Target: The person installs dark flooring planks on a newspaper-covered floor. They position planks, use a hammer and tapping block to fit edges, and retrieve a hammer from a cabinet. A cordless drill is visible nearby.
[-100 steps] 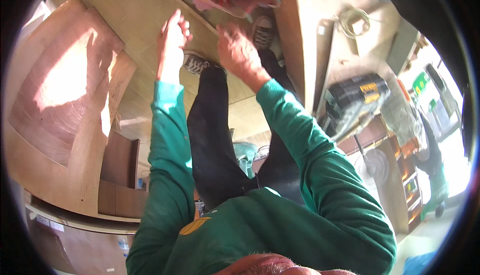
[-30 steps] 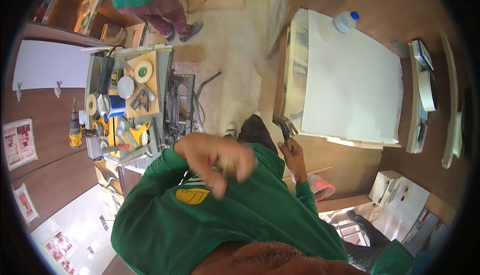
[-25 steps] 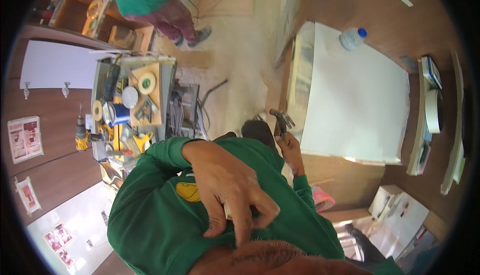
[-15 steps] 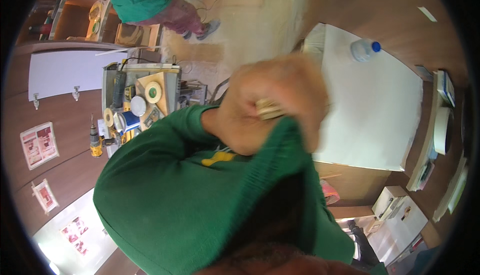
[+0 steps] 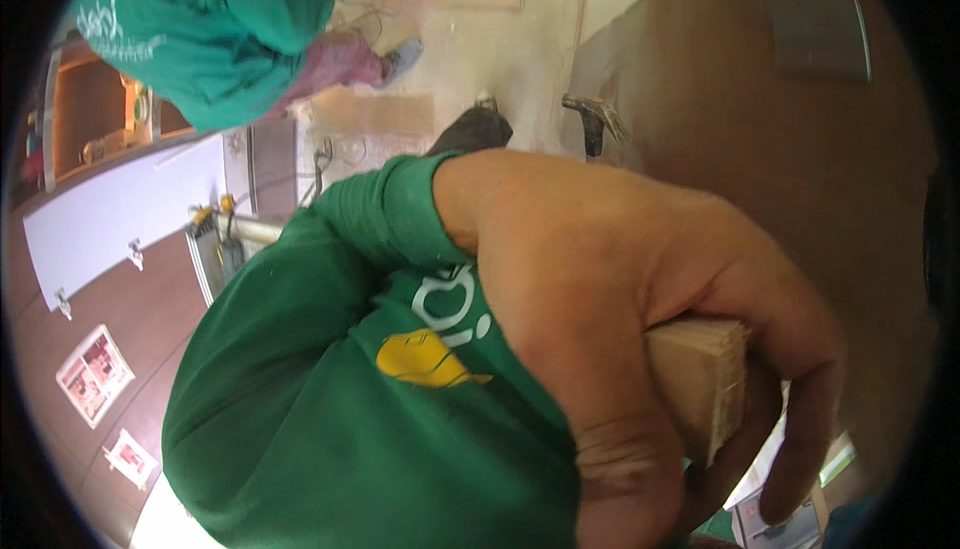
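My left hand (image 5: 600,279) reaches across in front of my chest, very close to the camera. Its thumb and bent fingers are closed round a small wooden block (image 5: 697,379) with a rough, splintery cut end. Part of the block is hidden inside the hand. The green sleeve (image 5: 370,209) of that arm is bunched near the wrist, over my green sweatshirt (image 5: 400,449). My right hand is out of sight. Beyond my left hand, a claw hammer (image 5: 594,127) rests by the edge of a brown panel (image 5: 690,99).
A co-worker in a green top (image 5: 220,39) bends over at the upper left, beside open shelves (image 5: 90,109). A white door panel (image 5: 130,209) with hinges is at the left. A cable crosses the floor (image 5: 470,44). A dark flat plate (image 5: 822,37) is on the brown panel.
My left hand has let go of the green fabric it pulled up and moved lower right, keeping the wooden block. The view has shifted: hammer now shows, bottle gone. The co-worker appears larger.
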### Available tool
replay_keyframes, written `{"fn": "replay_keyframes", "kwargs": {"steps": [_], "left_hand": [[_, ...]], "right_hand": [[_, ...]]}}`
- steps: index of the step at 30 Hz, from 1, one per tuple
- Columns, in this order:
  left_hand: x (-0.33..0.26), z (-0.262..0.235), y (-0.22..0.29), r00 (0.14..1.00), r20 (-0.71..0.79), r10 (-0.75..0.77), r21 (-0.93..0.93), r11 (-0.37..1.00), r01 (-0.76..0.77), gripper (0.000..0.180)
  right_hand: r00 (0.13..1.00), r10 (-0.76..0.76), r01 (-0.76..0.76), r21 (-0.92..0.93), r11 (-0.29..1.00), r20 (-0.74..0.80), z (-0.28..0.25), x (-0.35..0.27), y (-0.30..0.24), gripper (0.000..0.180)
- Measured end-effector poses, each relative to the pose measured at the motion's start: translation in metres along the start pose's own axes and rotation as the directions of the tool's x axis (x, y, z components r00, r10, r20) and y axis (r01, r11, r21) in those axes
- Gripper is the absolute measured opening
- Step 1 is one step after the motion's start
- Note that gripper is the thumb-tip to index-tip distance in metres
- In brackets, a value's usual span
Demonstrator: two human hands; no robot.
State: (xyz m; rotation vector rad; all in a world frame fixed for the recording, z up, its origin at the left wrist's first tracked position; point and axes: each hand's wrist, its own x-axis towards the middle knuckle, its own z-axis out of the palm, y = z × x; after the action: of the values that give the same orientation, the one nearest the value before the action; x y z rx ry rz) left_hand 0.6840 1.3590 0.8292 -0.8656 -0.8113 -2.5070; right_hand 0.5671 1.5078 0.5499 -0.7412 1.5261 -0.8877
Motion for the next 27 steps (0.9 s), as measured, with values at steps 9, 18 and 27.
{"fn": "replay_keyframes", "kwargs": {"steps": [9, 18, 27], "left_hand": [[0.040, -0.124, 0.138, 0.976, 0.205, -0.071, -0.193, 0.975, 0.111, 0.066], [0.117, -0.267, 0.217, 0.875, 0.436, -0.208, -0.226, 0.916, 0.330, 0.082], [0.153, -0.388, 0.296, 0.890, 0.110, -0.442, -0.198, 0.868, 0.455, 0.078]], "right_hand": [[0.975, -0.007, -0.018, -0.108, 0.994, -0.223, 0.005, 0.111, -0.154, 0.042], [0.961, 0.078, -0.113, -0.120, 0.986, -0.264, -0.030, 0.212, -0.207, 0.040], [0.956, 0.131, -0.184, -0.185, 0.965, -0.263, -0.048, 0.300, -0.279, 0.039]]}}
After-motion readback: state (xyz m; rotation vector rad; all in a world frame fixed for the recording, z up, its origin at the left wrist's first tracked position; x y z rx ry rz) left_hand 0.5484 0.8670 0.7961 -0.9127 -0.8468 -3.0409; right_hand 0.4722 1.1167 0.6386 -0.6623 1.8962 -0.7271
